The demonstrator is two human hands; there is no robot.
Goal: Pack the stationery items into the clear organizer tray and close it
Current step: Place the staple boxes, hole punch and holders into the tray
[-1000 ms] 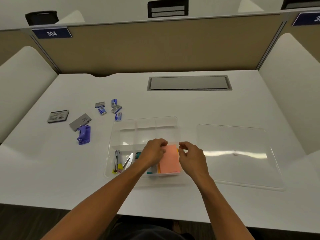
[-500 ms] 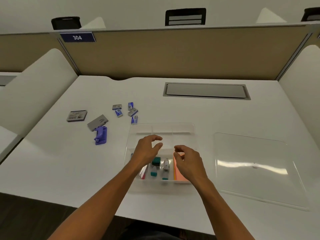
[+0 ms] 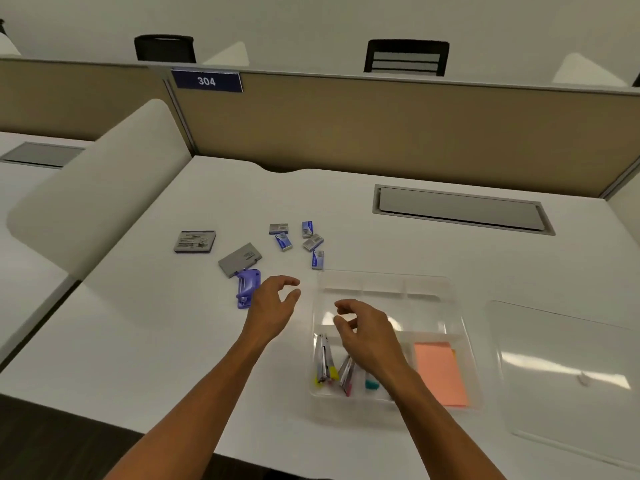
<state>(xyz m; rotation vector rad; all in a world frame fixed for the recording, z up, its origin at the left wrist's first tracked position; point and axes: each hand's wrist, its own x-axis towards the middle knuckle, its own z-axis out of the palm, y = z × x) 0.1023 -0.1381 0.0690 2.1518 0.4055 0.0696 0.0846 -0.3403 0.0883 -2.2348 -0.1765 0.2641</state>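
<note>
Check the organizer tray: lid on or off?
Off. The clear organizer tray stands open-topped, and its clear lid lies flat on the desk to its right, apart from it.

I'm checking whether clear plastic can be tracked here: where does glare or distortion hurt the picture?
Head view: bright ceiling-light streaks glare across the clear lid; the clear organizer tray shows only faint edges and a glint beside the right hand; wide-angle bending curves the partition.

White desk (image 3: 346,209) with tray (image 3: 446,289), lid (image 3: 568,372), purple stapler (image 3: 246,287), staple boxes (image 3: 313,242).
</note>
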